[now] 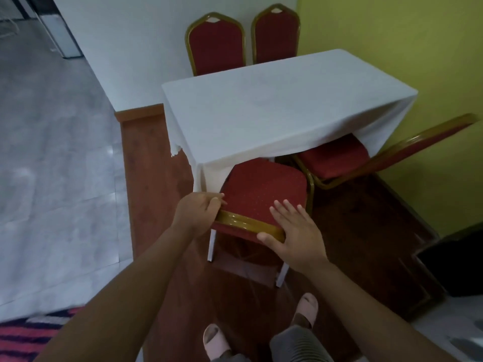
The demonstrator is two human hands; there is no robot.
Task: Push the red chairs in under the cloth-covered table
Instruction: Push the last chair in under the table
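Note:
A table under a white cloth [274,105] stands in the middle. Directly below me is a red chair [261,184] with a gold frame, its seat front tucked under the cloth's near edge. My left hand [198,210] grips the left end of its gold back rail. My right hand [292,231] lies on the right end of the rail, fingers spread over it and thumb hooked under. A second red chair [337,158] stands angled at the table's right corner, seat partly under the cloth. Two more red chairs [217,45] [275,35] stand behind the far side.
A yellow wall [392,35] runs along the right and a white wall [130,48] along the left. The table stands on a raised brown wooden platform [146,158]. Grey floor lies to the left, a striped mat [26,335] bottom left, a dark box [457,265] at right.

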